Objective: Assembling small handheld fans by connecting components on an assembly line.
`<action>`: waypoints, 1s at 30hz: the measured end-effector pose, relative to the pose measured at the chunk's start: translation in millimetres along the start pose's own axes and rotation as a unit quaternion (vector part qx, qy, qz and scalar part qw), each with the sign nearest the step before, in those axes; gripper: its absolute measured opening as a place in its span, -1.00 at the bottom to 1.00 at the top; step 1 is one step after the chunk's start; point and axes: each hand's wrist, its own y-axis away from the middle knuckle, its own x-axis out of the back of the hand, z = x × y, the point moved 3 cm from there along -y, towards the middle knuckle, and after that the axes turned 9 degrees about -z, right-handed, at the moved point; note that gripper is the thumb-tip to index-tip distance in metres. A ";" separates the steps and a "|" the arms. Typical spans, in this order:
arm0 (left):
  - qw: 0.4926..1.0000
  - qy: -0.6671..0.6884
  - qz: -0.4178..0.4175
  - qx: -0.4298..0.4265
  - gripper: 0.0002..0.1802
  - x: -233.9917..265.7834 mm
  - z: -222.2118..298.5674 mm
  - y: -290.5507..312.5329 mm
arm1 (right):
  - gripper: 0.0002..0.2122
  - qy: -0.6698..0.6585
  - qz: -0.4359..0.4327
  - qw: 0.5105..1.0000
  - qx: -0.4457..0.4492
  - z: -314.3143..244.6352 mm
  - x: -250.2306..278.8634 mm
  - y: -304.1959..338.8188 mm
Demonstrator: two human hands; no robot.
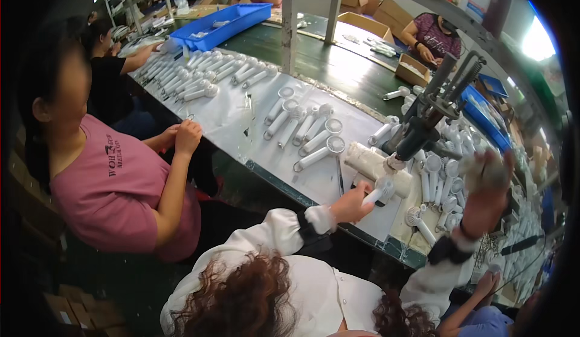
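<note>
My left hand (350, 204) is closed around a white handheld fan (382, 191), whose round head lies under the tip of a dark bench press (411, 134). Beside that fan, a thick cream-coloured cylindrical block (365, 160) stands at the foot of the press. To the right, my right hand (485, 189) is raised near the end of the press's side lever (446, 151). Motion smears its fingers, so I cannot make out whether it grips the lever. Several white fans (432, 168) are heaped between the press and my right hand.
Rows of white fans (314, 125) lie across the bench (266, 162), with more (181, 77) further left. A blue tray (229, 24) sits at the back. A metal post (290, 29) rises behind the bench. A person in a pink shirt (121, 180) works close on the left.
</note>
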 end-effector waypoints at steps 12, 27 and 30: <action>0.989 0.101 -0.109 -0.019 -0.59 17.7 -13.6 42.6 | -0.59 0.310 0.101 0.934 0.148 67.4 1.3 24.7; 0.978 0.064 -0.165 -0.111 -0.52 6.3 -8.9 33.8 | -0.25 0.015 -0.004 0.976 -0.215 159.3 -49.7 178.7; 0.979 0.047 -0.146 -0.134 -0.51 5.4 -12.3 31.3 | -0.27 -0.023 0.026 0.979 -0.201 164.8 -61.1 177.1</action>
